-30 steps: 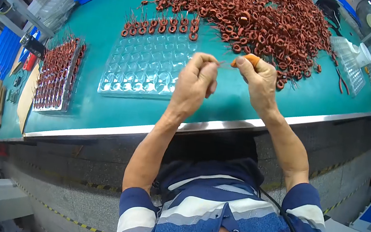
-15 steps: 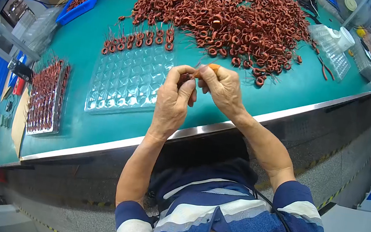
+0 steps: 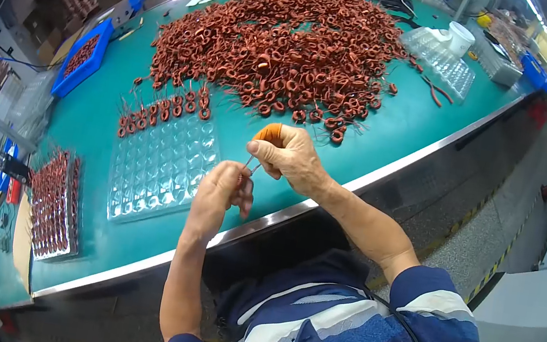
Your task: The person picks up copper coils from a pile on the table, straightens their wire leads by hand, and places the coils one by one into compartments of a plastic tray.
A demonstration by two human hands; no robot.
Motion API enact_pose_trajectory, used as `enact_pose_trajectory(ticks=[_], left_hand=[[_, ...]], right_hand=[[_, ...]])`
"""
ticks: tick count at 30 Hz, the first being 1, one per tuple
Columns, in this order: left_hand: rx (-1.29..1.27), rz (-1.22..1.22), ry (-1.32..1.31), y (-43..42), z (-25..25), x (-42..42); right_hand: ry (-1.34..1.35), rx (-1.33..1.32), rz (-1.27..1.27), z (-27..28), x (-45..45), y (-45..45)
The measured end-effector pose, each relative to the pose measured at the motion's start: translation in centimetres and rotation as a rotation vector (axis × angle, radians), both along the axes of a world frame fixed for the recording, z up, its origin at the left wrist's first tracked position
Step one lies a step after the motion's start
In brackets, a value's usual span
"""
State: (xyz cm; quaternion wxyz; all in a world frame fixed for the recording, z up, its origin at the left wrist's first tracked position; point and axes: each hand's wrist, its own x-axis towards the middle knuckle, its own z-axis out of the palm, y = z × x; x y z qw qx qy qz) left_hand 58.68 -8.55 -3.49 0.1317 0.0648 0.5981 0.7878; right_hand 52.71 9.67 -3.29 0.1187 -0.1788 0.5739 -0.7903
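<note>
My left hand (image 3: 219,187) is closed on a small copper-red coil (image 3: 240,180), mostly hidden by the fingers. Just above and to its right, my right hand (image 3: 288,155) pinches the coil's thin wire leads, with an orange covering on one finger. A clear tray (image 3: 159,167) with round pockets lies left of my hands, coils standing in its far rows. Beyond my hands spreads a large pile of copper-red coils (image 3: 278,50).
A filled coil tray (image 3: 54,208) stands at the left, near a blue bin (image 3: 84,58). Red-handled pliers (image 3: 436,89), clear trays (image 3: 441,58) and a white cup (image 3: 460,39) are at the right. The table's metal edge (image 3: 265,223) runs before me.
The view has shifted, so the table appears lower and further left. My hands came together, and now my right hand sits above my left, with the wire leads showing between them.
</note>
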Motion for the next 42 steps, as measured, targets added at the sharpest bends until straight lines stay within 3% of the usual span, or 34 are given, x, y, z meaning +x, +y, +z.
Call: enact_pose_trajectory(ticks=[2,3,7,10,14,18,21,24,27,31,34,40,42], left_hand=[[-0.289,0.055,0.278,0.8,-1.3,0.2],[-0.621,0.205,0.677,1.4,-1.0,0.6],[-0.673,0.226,0.562,1.0,-0.9,0.9],[-0.292,0.058,0.300,0.4,-0.1,1.4],[-0.066,-0.057,0.358,0.7,0.6,2.5],[0.048,0.192,0.267,1.2,-0.1,2.6],[0.067,0.201,0.248,1.3,-0.6,2.6],[-0.007,0.210,0.189,1.1,-0.5,2.5],[-0.045,0.196,0.114,0.4,-1.7,1.8],[-0.046,0.293,0.156,-0.2,-2.1,1.6],[-0.233,0.370,0.251,-0.1,-1.7,1.6],[-0.716,0.209,0.402,-1.4,-0.9,1.5],[-0.828,0.137,0.581,-2.3,0.7,1.8]], right_hand=[[-0.105,-0.061,0.015,-0.4,-0.1,0.0],[-0.155,-0.094,0.023,-0.5,-0.2,-0.1],[-0.176,-0.138,0.081,-0.2,-0.1,-0.4],[-0.057,-0.091,0.062,-0.2,0.0,-0.5],[0.074,-0.138,0.002,-0.1,1.1,-0.5],[0.188,0.001,-0.161,0.0,2.2,-0.7],[0.167,0.016,-0.188,-0.3,2.4,-1.0],[0.208,0.038,-0.167,-0.5,1.6,-1.5],[0.407,0.300,-0.140,0.0,1.2,-1.6],[0.192,0.315,-0.350,-0.7,1.1,-1.8],[0.030,0.266,-0.105,-0.6,2.1,-1.7],[-0.144,0.230,0.083,0.7,2.0,-2.5],[-0.226,0.172,0.150,0.0,1.3,-2.2]])
